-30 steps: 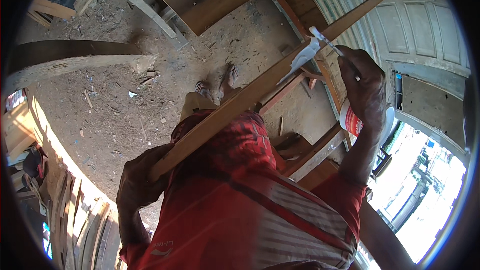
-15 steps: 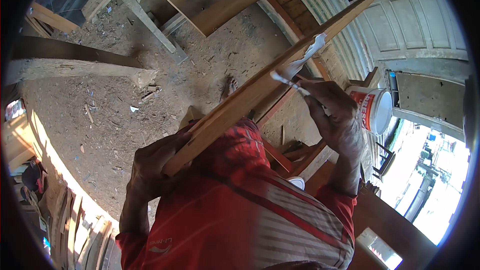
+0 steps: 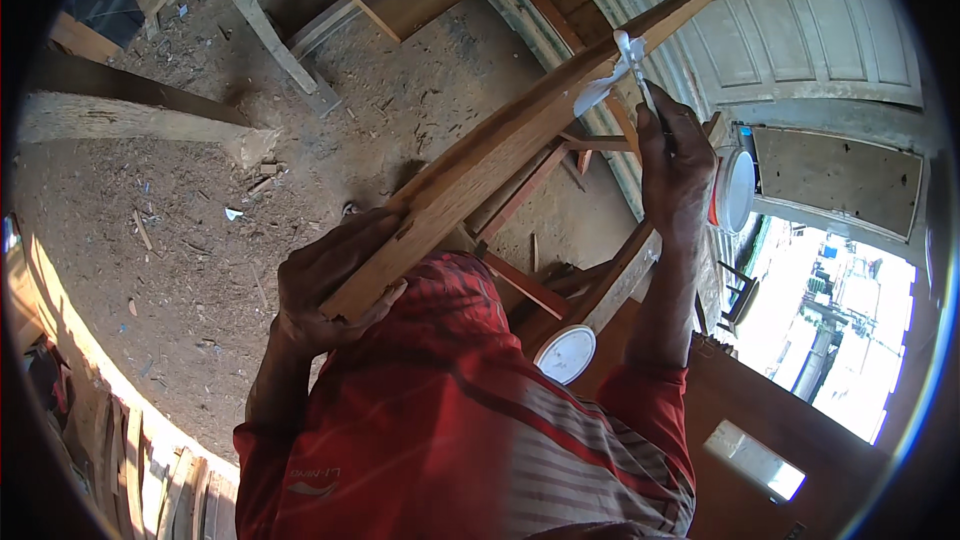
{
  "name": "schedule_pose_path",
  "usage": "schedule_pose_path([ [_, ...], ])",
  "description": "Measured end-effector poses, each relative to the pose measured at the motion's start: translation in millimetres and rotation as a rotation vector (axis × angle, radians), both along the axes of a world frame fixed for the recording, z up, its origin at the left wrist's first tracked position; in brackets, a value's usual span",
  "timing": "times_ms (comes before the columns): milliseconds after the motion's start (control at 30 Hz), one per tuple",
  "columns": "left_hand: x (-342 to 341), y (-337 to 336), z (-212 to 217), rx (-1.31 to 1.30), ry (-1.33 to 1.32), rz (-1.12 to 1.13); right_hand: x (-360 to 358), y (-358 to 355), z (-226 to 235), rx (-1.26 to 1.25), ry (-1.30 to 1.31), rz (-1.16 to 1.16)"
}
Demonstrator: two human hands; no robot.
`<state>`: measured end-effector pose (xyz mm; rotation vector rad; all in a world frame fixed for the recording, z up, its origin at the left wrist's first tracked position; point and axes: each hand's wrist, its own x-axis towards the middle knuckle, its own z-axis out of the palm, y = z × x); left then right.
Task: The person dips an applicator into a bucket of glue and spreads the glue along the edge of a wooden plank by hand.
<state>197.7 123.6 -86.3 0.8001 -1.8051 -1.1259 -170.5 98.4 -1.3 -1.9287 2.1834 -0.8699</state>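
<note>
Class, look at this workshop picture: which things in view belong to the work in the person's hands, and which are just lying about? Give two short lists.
In use: long wooden board, gripped at its near end by the left hand; small brush in the right hand; white tub beside that hand.

Lying about: thick timber beam; planks on the floor; round white lid; white panelled door.

- The dirt floor [image 3: 200, 240] is strewn with sawdust and wood chips.
- A thick timber beam [image 3: 130, 120] lies on it.
- A wooden frame [image 3: 260, 20] rests farther off.
</note>
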Motion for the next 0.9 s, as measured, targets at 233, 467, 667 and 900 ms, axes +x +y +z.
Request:
schedule_pose_path([
  [233,1.0,-1.8,3.0,0.028,-0.013,0.002,16.8,24.1,-0.9,0.024,0.187,0.198],
  [467,6.1,-1.0,1.1,0.047,-0.053,-0.007,-32.1,4.9,35.7,0.121,0.157,0.018],
  [667,7.8,6.6,-2.5,0.024,-0.094,-0.047,-73.9,-64.9,65.4,0.177,0.459,0.188],
  [900,10.4,7.9,-6.4,0.014,-0.124,-0.117,-62.9,-132.1,89.1,0.389,0.936,0.433],
])
